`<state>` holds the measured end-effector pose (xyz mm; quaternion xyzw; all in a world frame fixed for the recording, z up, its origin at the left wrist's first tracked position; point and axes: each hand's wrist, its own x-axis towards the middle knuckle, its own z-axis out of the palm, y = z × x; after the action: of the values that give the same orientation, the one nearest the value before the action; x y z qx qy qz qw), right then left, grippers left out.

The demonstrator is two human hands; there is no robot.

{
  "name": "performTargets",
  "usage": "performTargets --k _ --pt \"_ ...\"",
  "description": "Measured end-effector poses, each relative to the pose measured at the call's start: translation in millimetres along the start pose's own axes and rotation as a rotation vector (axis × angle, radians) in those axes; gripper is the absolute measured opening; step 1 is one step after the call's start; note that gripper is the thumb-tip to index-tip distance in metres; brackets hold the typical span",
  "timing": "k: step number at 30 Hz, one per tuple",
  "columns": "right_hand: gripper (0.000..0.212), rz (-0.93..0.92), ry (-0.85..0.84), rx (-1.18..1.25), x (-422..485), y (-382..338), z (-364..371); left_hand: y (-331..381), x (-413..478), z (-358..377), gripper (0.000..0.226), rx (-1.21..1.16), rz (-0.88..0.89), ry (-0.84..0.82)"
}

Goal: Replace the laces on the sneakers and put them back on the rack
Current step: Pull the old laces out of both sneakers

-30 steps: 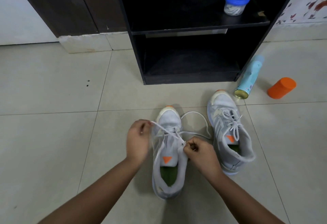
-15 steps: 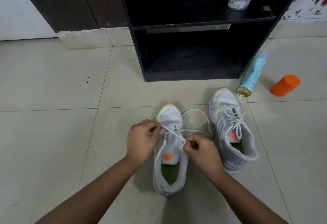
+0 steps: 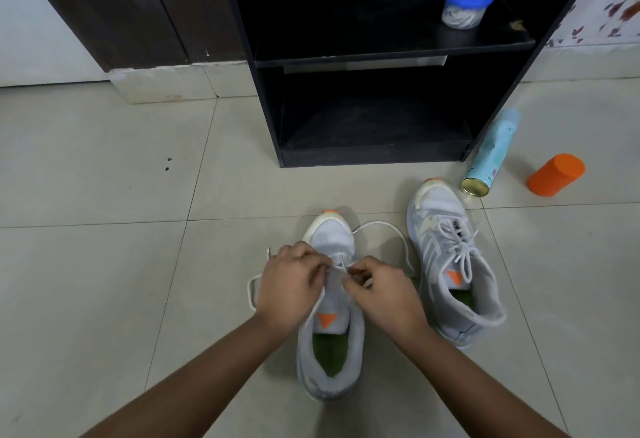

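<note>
White lace (image 3: pixel 379 222) is what both hands have hold of. From my remote seat I see the left hand (image 3: pixel 294 285) with its fingers curled in, pinching the lace over the forefoot of the sneaker (image 3: pixel 330 361). The right hand (image 3: pixel 381 295) is curled the same way and pinches the lace just beside it. The two sets of fingertips almost meet above the lower eyelets. One slack run of lace loops out on the floor past the left hand, and the other arcs round the toe on the right side.

That sneaker sits on the floor in front of the rack (image 3: pixel 374 157), well apart from it. Its toe points at the rack's bottom board, a little left of the rack's middle. I can see its grey upper, orange tongue patch and green insole behind the hands.

A second sneaker (image 3: pixel 450 264), fully laced, stands closer to the rack, off its front right corner, toe towards it. A jar (image 3: pixel 465 4) with a blue lid stands on the right end of the rack's upper shelf. A pale blue can (image 3: pixel 491 157) lies on the floor by the rack's right side, its base just beside the second sneaker's toe. An orange tub (image 3: pixel 556 174) lies farther right of the rack.
</note>
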<state>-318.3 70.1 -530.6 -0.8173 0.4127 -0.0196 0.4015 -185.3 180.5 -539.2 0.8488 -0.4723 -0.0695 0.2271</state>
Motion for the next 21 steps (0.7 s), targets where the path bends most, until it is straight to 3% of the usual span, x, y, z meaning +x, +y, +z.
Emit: performTargets --k 4,10,12,15,17,18,21 --pt "0.008 0.014 -0.009 0.093 7 4 -5 8 18 6 0.015 0.150 0.098 -0.077" --pt "0.010 0.011 0.061 0.164 2 8 3 7 19 12 0.013 0.126 0.285 0.007" --pt "0.011 0.021 0.081 0.203 1 11 5 3 14 11 0.013 -0.145 0.100 0.069" --pt "0.015 0.058 0.092 0.279 -1 15 9 -15 10 16 0.019 -0.667 -0.491 0.197" --pt "0.015 0.063 0.092 0.285 -1 15 12 -18 8 14 0.015 -0.703 -0.640 0.177" --pt "0.014 0.060 0.091 0.275 0 15 12 -16 5 12 0.021 -0.611 -0.553 0.169" --pt "0.013 0.054 0.097 0.261 1 15 13 -1 3 5 0.033 -0.240 -0.054 0.131"
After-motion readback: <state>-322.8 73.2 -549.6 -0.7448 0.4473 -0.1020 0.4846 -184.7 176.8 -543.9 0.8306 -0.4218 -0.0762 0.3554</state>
